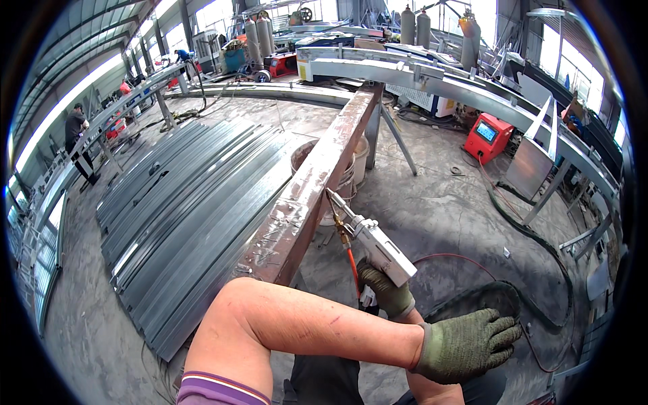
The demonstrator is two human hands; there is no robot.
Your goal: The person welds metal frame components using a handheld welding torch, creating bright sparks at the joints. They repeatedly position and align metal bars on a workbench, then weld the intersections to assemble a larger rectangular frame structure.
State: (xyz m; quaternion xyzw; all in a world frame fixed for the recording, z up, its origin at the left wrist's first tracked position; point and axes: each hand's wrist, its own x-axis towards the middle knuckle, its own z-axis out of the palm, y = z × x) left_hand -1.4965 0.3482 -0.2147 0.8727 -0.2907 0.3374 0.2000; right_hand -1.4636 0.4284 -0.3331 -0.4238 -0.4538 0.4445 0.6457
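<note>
My right hand (386, 291), in a dark green knit glove, is closed around the grip of a silver-white welding gun (385, 251). The gun's thin nozzle points up and left, its tip at the side edge of a long brown steel beam (297, 202). A brass fitting and an orange hose run along the gun's underside. My left forearm crosses over my right one. At its end my left hand (469, 344), gloved the same way, hangs to the right with its fingers stretched out and nothing in them. Scrapes and pale debris mark the beam's top.
Grey metal profiles (196, 209) lie side by side on the floor at left. Buckets (361, 154) stand beneath the beam. At right are a red machine with a screen (489, 135) and a dark hose (540, 239). Gas cylinders (253, 40) stand behind; a person (75, 135) is far left.
</note>
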